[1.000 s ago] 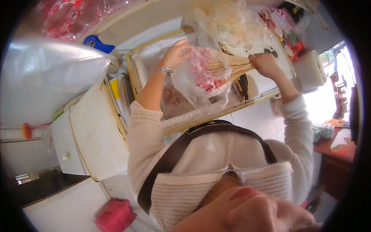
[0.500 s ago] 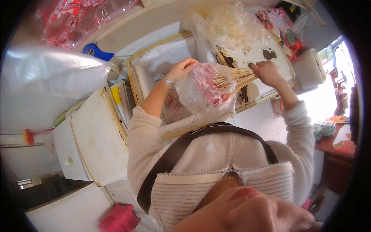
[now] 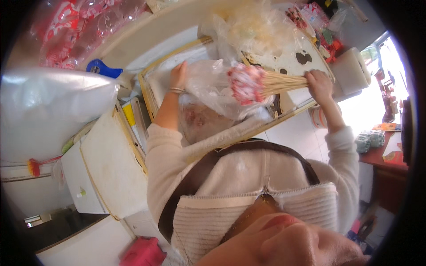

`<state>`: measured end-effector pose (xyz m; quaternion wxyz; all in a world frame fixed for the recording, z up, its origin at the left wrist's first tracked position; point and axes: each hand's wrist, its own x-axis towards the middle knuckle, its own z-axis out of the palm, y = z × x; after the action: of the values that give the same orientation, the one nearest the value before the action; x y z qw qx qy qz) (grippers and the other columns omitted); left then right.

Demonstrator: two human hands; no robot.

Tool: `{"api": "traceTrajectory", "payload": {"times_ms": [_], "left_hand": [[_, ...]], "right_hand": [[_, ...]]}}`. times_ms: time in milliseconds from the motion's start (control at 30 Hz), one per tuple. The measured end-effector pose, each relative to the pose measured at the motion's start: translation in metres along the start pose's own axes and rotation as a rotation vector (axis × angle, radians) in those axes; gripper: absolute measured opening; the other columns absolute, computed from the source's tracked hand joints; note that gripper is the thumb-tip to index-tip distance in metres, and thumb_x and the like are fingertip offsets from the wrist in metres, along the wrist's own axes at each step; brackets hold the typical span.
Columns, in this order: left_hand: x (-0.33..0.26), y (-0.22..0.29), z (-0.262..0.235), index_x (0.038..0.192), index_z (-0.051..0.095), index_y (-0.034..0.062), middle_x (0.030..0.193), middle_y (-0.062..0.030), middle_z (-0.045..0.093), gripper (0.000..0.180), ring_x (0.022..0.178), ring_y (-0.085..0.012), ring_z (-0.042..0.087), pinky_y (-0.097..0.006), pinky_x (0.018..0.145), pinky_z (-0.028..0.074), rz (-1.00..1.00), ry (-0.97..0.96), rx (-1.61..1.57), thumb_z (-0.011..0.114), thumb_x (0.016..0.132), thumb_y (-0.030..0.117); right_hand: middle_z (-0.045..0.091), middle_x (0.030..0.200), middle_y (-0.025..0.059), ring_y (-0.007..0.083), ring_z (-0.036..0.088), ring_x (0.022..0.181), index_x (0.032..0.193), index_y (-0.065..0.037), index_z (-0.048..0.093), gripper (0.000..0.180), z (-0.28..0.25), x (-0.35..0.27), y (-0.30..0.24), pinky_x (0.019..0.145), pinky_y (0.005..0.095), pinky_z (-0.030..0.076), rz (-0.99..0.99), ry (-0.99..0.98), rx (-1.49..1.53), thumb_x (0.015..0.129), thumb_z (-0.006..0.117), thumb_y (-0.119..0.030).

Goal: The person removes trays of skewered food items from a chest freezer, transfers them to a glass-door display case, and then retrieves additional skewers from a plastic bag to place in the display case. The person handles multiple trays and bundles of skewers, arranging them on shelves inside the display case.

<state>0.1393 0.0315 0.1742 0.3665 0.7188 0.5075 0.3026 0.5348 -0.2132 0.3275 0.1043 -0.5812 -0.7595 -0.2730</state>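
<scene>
A bundle of skewered pink-and-white meat [image 3: 246,84] lies level above an open chest freezer [image 3: 145,91]. My right hand [image 3: 319,84] is closed round the bare ends of its wooden sticks. At the freezer's left side, my left hand [image 3: 179,76] grips the edge of a clear plastic bag [image 3: 205,84]; its fingertips are partly hidden. The bag hangs open between my hands, and the meat end of the bundle is at its right side, outside most of it. Lower in the freezer, more reddish meat [image 3: 195,117] shows through plastic.
Crumpled clear bags [image 3: 253,26] sit on the freezer's worn white lid [image 3: 306,40] at the back right. A blue tape dispenser [image 3: 103,68] stands at the back left. A white roll [image 3: 350,73] is beyond my right hand. A pink stool [image 3: 143,252] is at the lower left.
My right hand has drawn the skewers rightward out of the bag, baring the meat. My left hand has moved left with the bag, which now hangs looser.
</scene>
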Motion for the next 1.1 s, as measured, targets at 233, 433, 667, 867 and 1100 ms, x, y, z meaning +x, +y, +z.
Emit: {"api": "traceTrajectory", "payload": {"times_ms": [233, 433, 667, 867, 1100], "left_hand": [[-0.026, 0.042, 0.053, 0.115, 0.051, 0.0024, 0.108, -0.004, 0.056, 0.038, 0.093, -0.01, 0.052, -0.026, 0.08, 0.044, 0.368, -0.86, -0.178, 0.061, 0.081, 0.016], [0.017, 0.147, 0.131, 0.102, 0.057, 0.0014, 0.086, 0.0004, 0.059, 0.021, 0.073, -0.0079, 0.052, -0.023, 0.064, 0.044, 0.159, -0.452, -0.852, 0.056, 0.084, 0.012], [0.065, 0.165, 0.293, 0.095, 0.057, 0.0017, 0.09, -0.0201, 0.06, 0.037, 0.085, -0.0388, 0.056, -0.043, 0.077, 0.045, 0.8, -0.402, 0.302, 0.056, 0.079, 0.035], [0.084, 0.239, 0.328, 0.091, 0.064, 0.0029, 0.093, -0.0188, 0.062, 0.048, 0.088, -0.0332, 0.059, -0.04, 0.076, 0.047, 0.443, -0.622, 1.027, 0.059, 0.073, 0.047], [0.072, 0.407, 0.393, 0.095, 0.063, 0.0048, 0.094, -0.0139, 0.063, 0.051, 0.087, -0.0276, 0.06, -0.038, 0.071, 0.047, 0.429, -0.323, 1.202, 0.058, 0.073, 0.051]], "right_hand": [[0.06, 0.089, 0.0148, 0.0366, 0.056, 0.084, 0.1, -0.011, 0.049, 0.028, 0.028, -0.087, 0.019, 0.068, 0.0424, 0.044, 0.947, -0.213, 0.357, 0.074, 0.058, -0.014], [0.058, 0.087, 0.0065, 0.0173, 0.055, 0.074, 0.106, -0.003, 0.05, 0.036, 0.038, -0.098, -0.008, 0.067, 0.0307, 0.044, 1.254, 0.062, 0.865, 0.076, 0.065, -0.018], [0.042, 0.068, -0.0012, 0.0062, 0.039, 0.047, 0.103, -0.007, 0.043, 0.03, -0.001, -0.147, -0.004, 0.038, 0.0199, 0.033, 1.436, 0.199, 1.357, 0.081, 0.061, -0.019], [0.045, 0.068, -0.0004, 0.0065, 0.043, 0.051, 0.098, -0.008, 0.044, 0.024, 0.013, -0.262, 0.054, 0.038, 0.0197, 0.034, 1.693, 0.394, 1.565, 0.09, 0.045, -0.031], [0.044, 0.075, 0.0005, 0.0083, 0.042, 0.06, 0.097, -0.009, 0.045, 0.023, 0.019, -0.403, 0.18, 0.047, 0.0206, 0.036, 1.722, 0.529, 1.64, 0.094, 0.035, -0.029]]}}
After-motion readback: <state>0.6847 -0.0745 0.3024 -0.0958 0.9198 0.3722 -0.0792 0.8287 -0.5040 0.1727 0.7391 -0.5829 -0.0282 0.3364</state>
